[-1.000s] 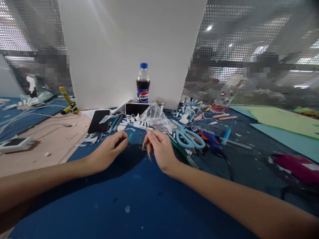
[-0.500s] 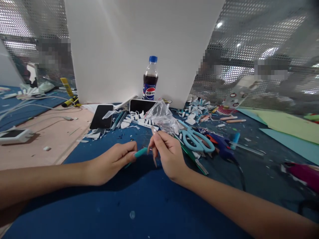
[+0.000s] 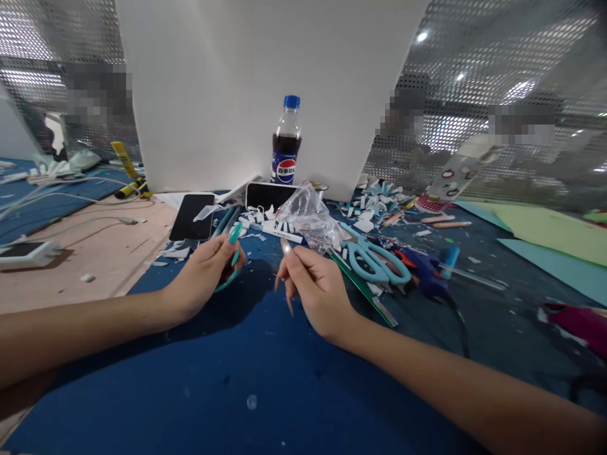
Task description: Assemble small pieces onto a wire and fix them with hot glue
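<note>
My left hand point(image 3: 207, 273) is closed round a thin, curved teal strip point(image 3: 234, 234). One blunt end of the strip points up past my thumb, and a bent length of it loops out below my fingers. What material it is I cannot tell. My right hand point(image 3: 320, 287) hovers over the blue table a little to the right, thumb and fingers drawn together. Whether something small sits between those fingertips is hidden. Beyond the right hand lie a crumpled clear plastic bag point(image 3: 315, 218) and light-blue scissors point(image 3: 377, 259).
A cola bottle point(image 3: 286, 142) stands before a white board point(image 3: 213, 95). Phones point(image 3: 192, 218) and white scraps point(image 3: 379, 199) lie at the back. A green strip point(image 3: 365, 287), a blue glue gun point(image 3: 427, 275) with its cord, and coloured paper point(image 3: 545, 237) are on the right.
My left hand has drawn back left and up with the teal strip, turning its end upward and away from my right hand. The right hand has barely shifted.
</note>
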Available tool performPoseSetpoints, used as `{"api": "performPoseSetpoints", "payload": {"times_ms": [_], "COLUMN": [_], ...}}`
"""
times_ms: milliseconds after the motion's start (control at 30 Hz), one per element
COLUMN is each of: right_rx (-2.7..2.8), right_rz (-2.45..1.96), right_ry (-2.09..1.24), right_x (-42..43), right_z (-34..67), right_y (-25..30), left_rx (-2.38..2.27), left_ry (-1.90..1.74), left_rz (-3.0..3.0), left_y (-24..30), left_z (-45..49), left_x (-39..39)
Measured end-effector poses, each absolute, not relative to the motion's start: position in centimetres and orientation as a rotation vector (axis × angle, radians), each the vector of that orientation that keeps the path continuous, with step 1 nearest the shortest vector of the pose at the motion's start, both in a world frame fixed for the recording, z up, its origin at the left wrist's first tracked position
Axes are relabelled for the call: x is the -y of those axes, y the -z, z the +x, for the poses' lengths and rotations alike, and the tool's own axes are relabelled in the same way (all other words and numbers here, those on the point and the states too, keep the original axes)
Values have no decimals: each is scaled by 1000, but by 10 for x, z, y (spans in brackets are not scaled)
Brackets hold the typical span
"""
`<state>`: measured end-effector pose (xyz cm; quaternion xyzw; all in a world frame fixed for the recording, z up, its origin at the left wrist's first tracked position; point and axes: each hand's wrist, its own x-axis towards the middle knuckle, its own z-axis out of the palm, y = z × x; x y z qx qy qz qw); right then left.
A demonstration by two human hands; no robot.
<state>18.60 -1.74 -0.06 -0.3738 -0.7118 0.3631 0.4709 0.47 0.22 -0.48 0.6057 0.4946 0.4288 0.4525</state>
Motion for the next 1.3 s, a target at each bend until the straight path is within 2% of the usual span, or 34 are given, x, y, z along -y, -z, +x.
{"api": "performPoseSetpoints", "payload": {"times_ms": [467, 733, 967, 1300], "right_rx": [1754, 1769, 1926, 2026], "right_rz": [-922, -925, -893, -836], "right_ry": [-899, -879, -665, -594], "right_x": [18, 18, 22, 21], "right_z": [186, 185, 186, 186], "right_y": [1, 0, -2, 1], "left_rx": [-1266, -1295, -1088, -1071], "left_ry": [-862, -749, -891, -872], "left_rz": [1860, 1692, 1409, 1448], "left_y": [-1, -4, -5, -1], "left_z": [-1, 2, 14, 14], "left_x": [-9, -15, -3, -3]}}
